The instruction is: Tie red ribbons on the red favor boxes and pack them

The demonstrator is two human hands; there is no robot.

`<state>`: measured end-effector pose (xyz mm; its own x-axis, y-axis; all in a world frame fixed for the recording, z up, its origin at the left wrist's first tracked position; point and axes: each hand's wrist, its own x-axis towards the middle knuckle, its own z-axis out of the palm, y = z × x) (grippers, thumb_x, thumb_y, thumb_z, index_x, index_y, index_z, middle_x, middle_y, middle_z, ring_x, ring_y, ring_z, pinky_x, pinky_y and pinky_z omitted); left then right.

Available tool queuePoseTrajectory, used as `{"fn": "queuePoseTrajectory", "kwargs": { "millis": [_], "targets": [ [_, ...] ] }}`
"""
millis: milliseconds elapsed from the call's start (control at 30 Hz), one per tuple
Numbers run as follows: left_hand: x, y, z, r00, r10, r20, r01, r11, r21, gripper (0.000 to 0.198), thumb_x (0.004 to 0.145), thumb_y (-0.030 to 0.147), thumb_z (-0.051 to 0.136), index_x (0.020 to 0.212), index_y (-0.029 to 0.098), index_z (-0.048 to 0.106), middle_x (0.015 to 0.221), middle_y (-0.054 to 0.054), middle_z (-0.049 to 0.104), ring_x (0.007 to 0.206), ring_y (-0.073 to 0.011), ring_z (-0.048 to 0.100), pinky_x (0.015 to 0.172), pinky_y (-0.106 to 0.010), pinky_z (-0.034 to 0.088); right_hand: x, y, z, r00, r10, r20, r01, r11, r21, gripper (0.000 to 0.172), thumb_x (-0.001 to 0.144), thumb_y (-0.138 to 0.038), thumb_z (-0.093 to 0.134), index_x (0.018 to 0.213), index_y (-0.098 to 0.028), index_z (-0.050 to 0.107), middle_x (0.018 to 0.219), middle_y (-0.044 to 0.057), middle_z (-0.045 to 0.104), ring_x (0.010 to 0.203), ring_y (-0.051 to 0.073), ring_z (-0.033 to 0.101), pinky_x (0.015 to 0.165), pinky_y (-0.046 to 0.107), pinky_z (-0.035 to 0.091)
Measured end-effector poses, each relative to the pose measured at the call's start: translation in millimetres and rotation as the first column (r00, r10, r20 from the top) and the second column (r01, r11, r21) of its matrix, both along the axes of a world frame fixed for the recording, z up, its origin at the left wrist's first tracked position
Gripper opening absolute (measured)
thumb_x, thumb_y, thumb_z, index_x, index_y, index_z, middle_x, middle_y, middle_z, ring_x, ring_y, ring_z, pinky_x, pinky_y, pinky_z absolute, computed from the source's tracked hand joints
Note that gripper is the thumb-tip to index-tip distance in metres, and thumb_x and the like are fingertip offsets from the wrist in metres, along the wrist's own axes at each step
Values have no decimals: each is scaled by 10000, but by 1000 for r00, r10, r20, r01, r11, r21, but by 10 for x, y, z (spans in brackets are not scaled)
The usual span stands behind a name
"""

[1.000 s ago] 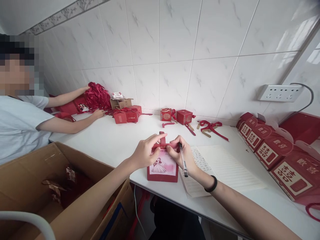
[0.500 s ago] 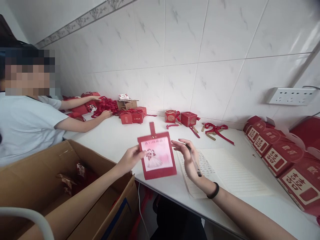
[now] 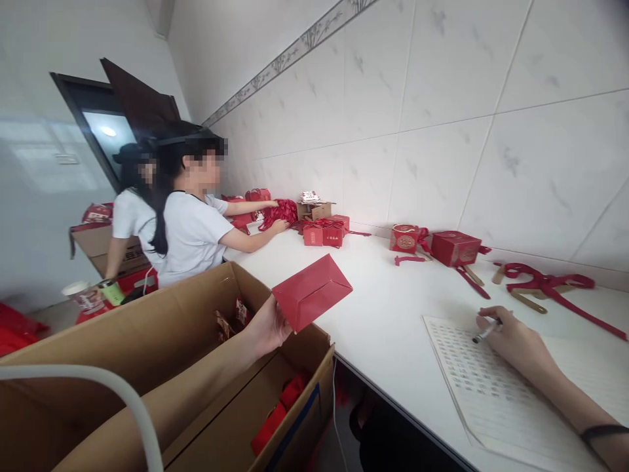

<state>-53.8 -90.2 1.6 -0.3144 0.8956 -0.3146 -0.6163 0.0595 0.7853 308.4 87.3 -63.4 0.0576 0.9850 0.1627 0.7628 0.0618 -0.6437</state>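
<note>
My left hand (image 3: 272, 326) grips a red gift box (image 3: 314, 292) at its left side, held up over the rim of the cardboard carton (image 3: 196, 295). The box is tilted so that its folded red bottom faces me. On the right, my right hand (image 3: 514, 337) rests over an open notebook (image 3: 457, 367) with handwritten lines. A pen (image 3: 485, 332) is held between its fingers. Inside the carton, several red items (image 3: 280, 413) lie low down, partly hidden by my forearm.
Along the wall stand small red boxes (image 3: 456, 249) with ribbons, and a red ribbon (image 3: 550, 282) lies nearby. Further left are stacked red boxes (image 3: 322, 233) and a ribbon pile (image 3: 282, 213). Two people (image 3: 189, 229) in white shirts are on the left. A pale curved tube (image 3: 122, 393) crosses the lower left.
The view has swung left. My left hand has turned the red box from its picture side to its bottom and brought it to the carton. My right hand has lowered onto the notebook.
</note>
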Motion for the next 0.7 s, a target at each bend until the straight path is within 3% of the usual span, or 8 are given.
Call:
{"fn": "queuePoseTrajectory", "kwargs": {
  "millis": [167,333,700],
  "targets": [
    [-6,-111,-86,996,-44,-75,45,999,10,232,886,360,514,964,158,597,762,-25,683,621,-108,661,506,-143,535,91,114,-207,996,72,49,-72,997,6,68,658,-342,496,670,-276,486,640,90,603,596,286,564,617,388,393],
    [21,-155,-143,982,-89,-164,84,996,-35,282,887,414,483,1020,195,600,958,-33,692,806,-145,677,590,-176,563,93,119,-244,990,133,53,-135,991,22,100,658,-272,577,643,-297,481,604,99,558,574,274,516,606,405,372],
    [85,-212,-154,996,-56,-72,48,993,-113,228,869,379,510,917,185,619,849,-17,700,747,-136,673,593,-183,550,56,51,-147,993,112,40,-110,993,-46,165,714,-201,608,651,-296,488,646,85,548,602,255,498,648,395,365]
  ]
}}
